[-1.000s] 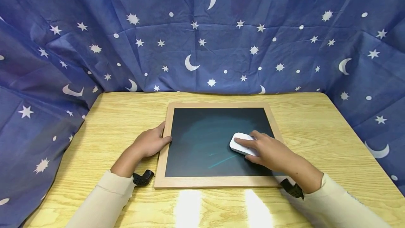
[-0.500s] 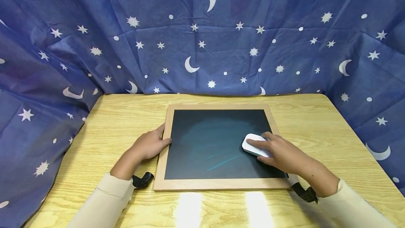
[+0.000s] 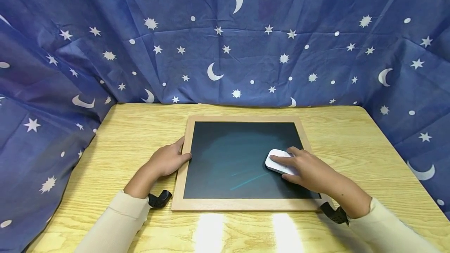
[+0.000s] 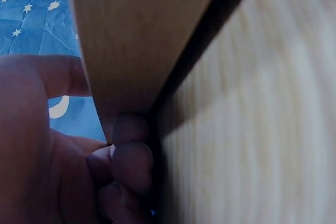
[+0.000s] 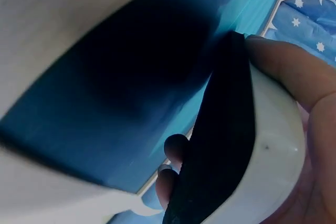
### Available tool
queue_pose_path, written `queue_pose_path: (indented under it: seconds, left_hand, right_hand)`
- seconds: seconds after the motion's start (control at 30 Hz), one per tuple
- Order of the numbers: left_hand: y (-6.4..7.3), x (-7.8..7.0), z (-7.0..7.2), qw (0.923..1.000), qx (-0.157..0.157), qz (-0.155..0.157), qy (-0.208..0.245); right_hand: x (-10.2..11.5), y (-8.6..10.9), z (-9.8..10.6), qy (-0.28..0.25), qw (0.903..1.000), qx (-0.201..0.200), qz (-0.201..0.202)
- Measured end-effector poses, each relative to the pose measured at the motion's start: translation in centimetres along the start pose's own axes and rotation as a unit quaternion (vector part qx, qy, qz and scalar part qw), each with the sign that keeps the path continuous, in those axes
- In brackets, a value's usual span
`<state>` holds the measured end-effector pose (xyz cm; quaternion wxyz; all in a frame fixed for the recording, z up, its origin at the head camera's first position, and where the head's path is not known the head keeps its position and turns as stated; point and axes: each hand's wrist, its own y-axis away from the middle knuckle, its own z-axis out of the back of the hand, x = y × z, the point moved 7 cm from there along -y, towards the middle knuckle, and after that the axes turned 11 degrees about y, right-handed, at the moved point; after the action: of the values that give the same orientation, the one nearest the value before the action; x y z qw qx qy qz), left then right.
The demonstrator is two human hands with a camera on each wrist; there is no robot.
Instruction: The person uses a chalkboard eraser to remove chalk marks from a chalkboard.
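Note:
A chalkboard [image 3: 225, 151] in a pale wooden frame lies flat on the table, with faint blue smears and a blue-green chalk line low in its middle. My left hand [image 3: 165, 161] grips the frame's left side, thumb over the top. In the left wrist view its curled fingers [image 4: 131, 166] meet the frame's outer edge [image 4: 136, 40]. On the board's right half, my right hand [image 3: 313, 171] holds a white eraser [image 3: 277, 161]. The right wrist view shows the eraser's dark pad [image 5: 220, 145] facing the board, thumb on one side and fingertips on the other.
The board rests on a light wood-grain table [image 3: 140, 124] with two bright reflections near its front. A blue curtain [image 3: 225, 50] with white moons and stars encloses the back and sides. Each wrist carries a black camera mount [image 3: 159, 199].
The eraser in my right hand has moved right across the board, then slightly back left. My left hand keeps its grip on the frame.

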<state>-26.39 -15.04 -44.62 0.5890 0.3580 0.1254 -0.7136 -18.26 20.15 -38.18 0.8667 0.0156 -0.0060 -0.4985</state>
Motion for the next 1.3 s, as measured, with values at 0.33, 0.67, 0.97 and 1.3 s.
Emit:
queue_pose_path:
  seconds: [0.33, 0.67, 0.97, 1.3]
  left_hand:
    - [-0.2, 0.3, 0.0, 1.0, 0.0, 0.004, 0.001]
    - [-0.3, 0.4, -0.1, 1.0, -0.002, 0.009, -0.002]
    - [-0.2, 0.2, -0.1, 1.0, -0.004, 0.004, -0.002]
    - [-0.2, 0.2, -0.1, 1.0, -0.001, 0.007, -0.002]
  right_hand:
    - [3.7, -2.1, -0.2, 0.027, 0.9989, 0.024, 0.03]
    - [7.9, -4.4, 0.0, 0.026, 0.9965, 0.013, 0.079]
    - [10.5, -5.7, 0.0, 0.047, 0.9935, -0.003, 0.104]
    - [11.1, -6.2, -0.2, 0.055, 0.9936, -0.004, 0.099]
